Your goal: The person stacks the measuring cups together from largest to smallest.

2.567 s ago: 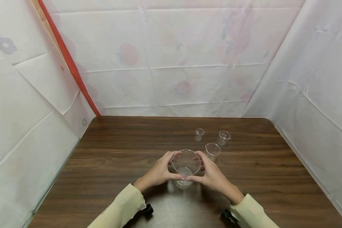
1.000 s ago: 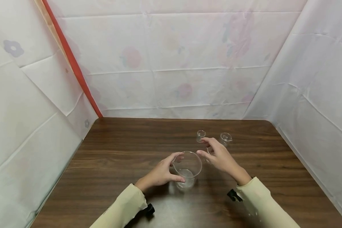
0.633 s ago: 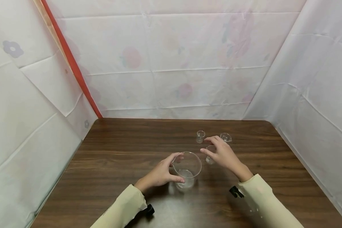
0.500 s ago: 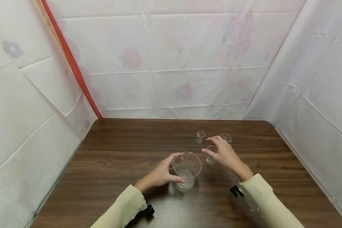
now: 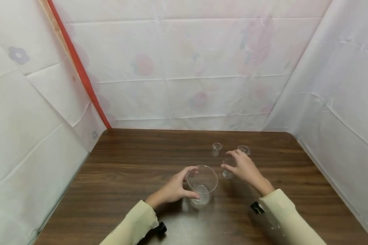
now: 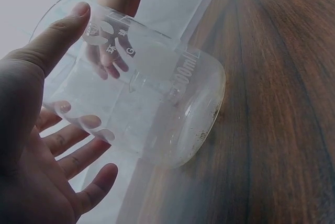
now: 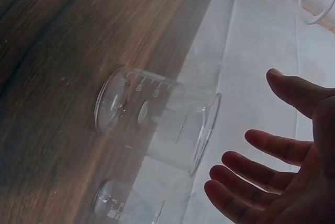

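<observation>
My left hand [image 5: 175, 188] holds the large glass beaker [image 5: 204, 194] near its rim, thumb on the near side and fingers round the far side. Printed markings show on this beaker's wall in the left wrist view, and its base stands on the table. My right hand [image 5: 243, 167] hovers at a medium glass beaker [image 5: 227, 174], fingers spread about its rim. In the right wrist view, a gap shows between those fingers and the medium beaker [image 7: 157, 116], which stands upright with printed graduations. Both beakers look to hold nothing.
A tiny beaker [image 5: 216, 149] stands behind the medium one. Another small beaker [image 5: 244, 149] is at the back right, partly hidden by my right hand. The brown wooden table [image 5: 116, 183] is walled by pale printed cloth [image 5: 184, 68].
My right hand has let go of the large beaker and moved right and back to the medium beaker. Over the last half second it shifts slightly rightward. My left hand stays on the large beaker.
</observation>
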Available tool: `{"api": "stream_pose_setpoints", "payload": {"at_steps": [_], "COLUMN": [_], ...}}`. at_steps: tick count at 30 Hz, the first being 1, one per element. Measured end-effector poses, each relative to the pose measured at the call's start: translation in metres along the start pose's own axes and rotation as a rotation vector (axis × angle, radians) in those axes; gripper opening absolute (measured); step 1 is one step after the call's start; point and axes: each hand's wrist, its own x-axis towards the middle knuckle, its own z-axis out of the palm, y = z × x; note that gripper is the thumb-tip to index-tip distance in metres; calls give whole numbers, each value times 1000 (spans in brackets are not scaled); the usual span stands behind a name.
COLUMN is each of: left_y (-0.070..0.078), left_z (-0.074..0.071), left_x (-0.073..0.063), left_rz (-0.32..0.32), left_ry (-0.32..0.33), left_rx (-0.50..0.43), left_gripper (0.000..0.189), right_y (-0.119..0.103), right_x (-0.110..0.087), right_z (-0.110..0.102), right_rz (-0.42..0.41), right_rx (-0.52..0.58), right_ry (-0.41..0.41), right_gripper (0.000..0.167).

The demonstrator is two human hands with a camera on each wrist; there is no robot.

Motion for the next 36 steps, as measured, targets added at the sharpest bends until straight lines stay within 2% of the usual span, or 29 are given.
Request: {"api": "stream_pose_setpoints", "payload": {"at_steps": [10,36], "left_y": [-1,1], "left_z": [0,-1], "left_x": [-1,-1], "left_rz": [6,-8], "left_ry": [-8,2], "left_rx": [-2,-17], "left_gripper": [89,87], "right_y": [7,16], "right_x": [-1,-1], "right_z": [6,18], "right_rz": [45,79], "right_rx": [-33,-30], "right_ry": [-45,-68], "right_gripper": [54,60]}}
